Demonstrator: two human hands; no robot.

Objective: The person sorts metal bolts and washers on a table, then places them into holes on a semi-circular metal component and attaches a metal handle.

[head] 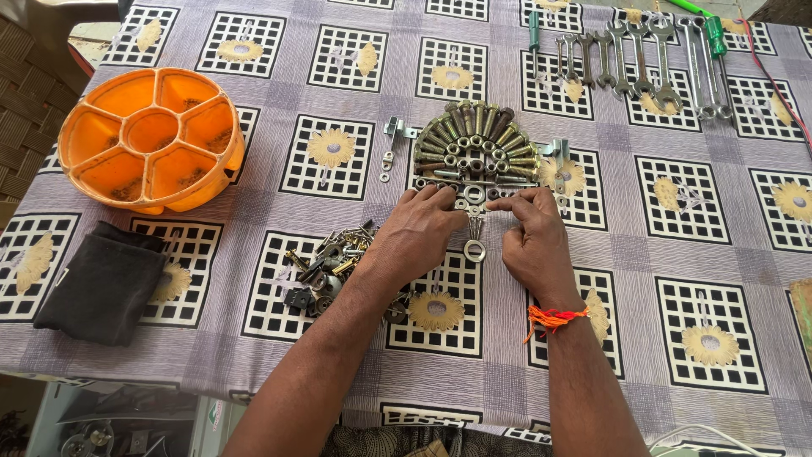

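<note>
head view: orange tray [85, 169] left, spanners [643, 59] beyond bolt fan [474, 148].

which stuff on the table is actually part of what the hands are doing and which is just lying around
In use:
- left hand and right hand, fingertips at the fan's lower edge
- fan of bolts and nuts
- washers in a line below it
- loose hardware pile by the left forearm

Lying about:
- orange divided tray
- black cloth
- spanners
- green-handled screwdrivers
</note>
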